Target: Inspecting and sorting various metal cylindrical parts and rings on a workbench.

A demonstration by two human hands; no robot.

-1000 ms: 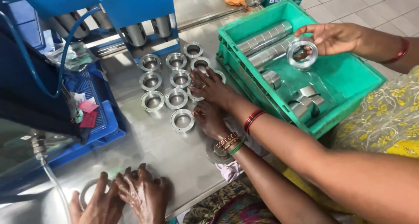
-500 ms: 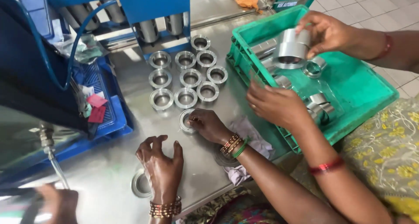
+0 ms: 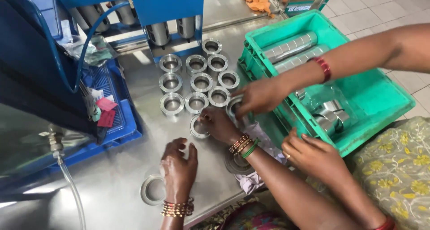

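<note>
My right hand (image 3: 178, 171), with bangles at the wrist, lies palm down on the steel table (image 3: 112, 185), fingers apart and holding nothing. A flat metal ring (image 3: 151, 189) lies just left of it. My left hand is out of view. Beyond my hand, another person's hand (image 3: 219, 124) with gold and green bangles rests on a metal ring (image 3: 196, 128). Several short metal sleeves (image 3: 197, 84) stand in rows further back. A second co-worker's hand (image 3: 259, 96) holds a sleeve (image 3: 232, 106) at the crate's edge; that person's other hand (image 3: 313, 156) grips the crate's near rim.
A green plastic crate (image 3: 385, 100) with metal sleeves and stacked cylinders sits at the right. A blue press machine (image 3: 165, 6) stands at the back, a blue tray (image 3: 118, 122) and dark housing at the left. A clear hose (image 3: 71, 189) hangs near the front left. A cloth (image 3: 257, 138) lies by the arms.
The view has shifted. The co-worker's hand has come out of the crate with a sleeve to the table's rows. My left hand has left the view; my right hand stays flat by the ring.
</note>
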